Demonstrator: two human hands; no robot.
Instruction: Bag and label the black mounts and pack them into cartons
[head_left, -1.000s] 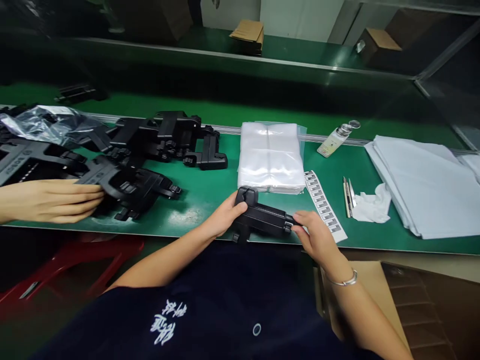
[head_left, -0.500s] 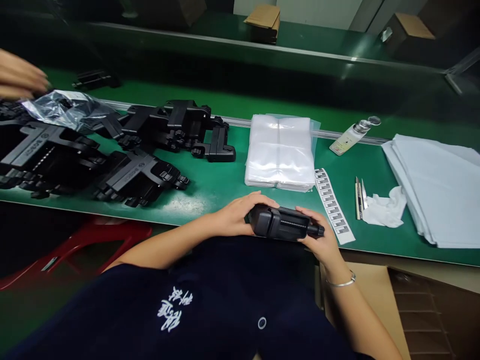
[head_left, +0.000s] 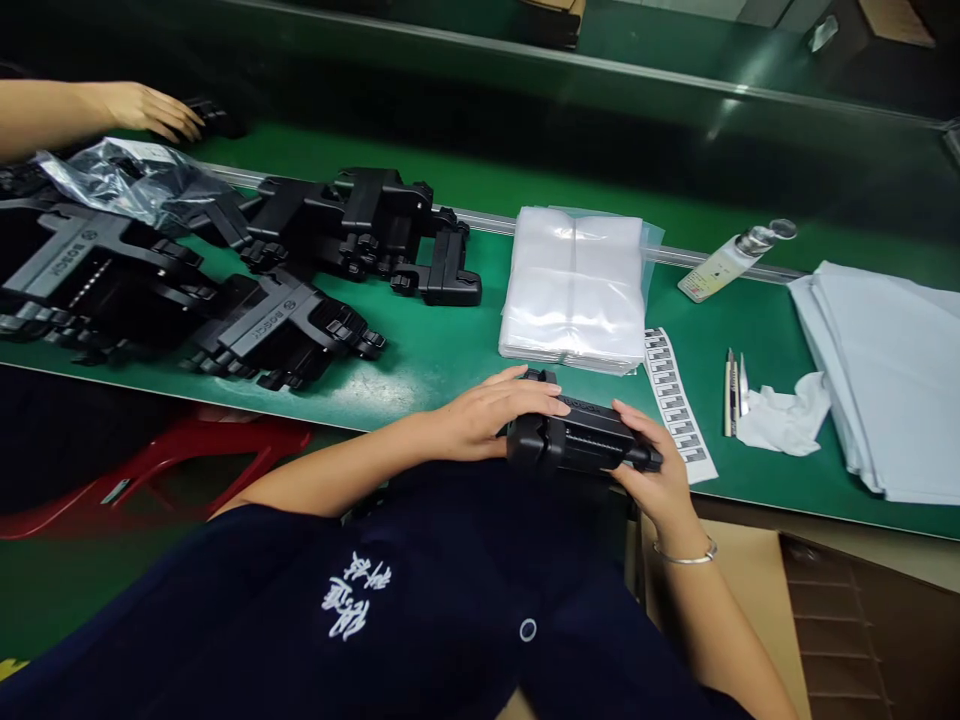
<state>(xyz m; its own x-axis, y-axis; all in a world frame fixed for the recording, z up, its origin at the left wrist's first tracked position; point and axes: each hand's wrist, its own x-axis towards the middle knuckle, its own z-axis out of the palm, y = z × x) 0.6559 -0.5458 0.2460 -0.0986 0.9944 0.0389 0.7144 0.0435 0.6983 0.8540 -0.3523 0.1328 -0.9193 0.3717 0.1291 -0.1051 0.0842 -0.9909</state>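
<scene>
A black plastic unit (head_left: 596, 435) with raised lettering and a knob-like end is held in front of my torso, over the bench's near edge. My left hand (head_left: 499, 412) wraps its left end from above, fingers across the top. My right hand (head_left: 660, 470) grips the right end by the narrow knob, thumb below and fingers above. Fingers cover parts of both ends. Beyond it lies a stack of clear plastic bags (head_left: 574, 285). To the right of the bags is a strip of printed labels (head_left: 679, 405).
Several similar black units (head_left: 277, 325) marked BOSCH lie at left, beside a crumpled plastic bag (head_left: 142, 180). A co-worker's hand (head_left: 161, 112) touches a black part (head_left: 217, 118). At right are a white bottle (head_left: 724, 268), tweezers (head_left: 743, 385), a crumpled tissue (head_left: 787, 415) and white sheets (head_left: 892, 380).
The unit has been tilted in my hands, so its lettered face now shows more. The co-worker's hand has moved right onto a black part. The camera view has shifted slightly.
</scene>
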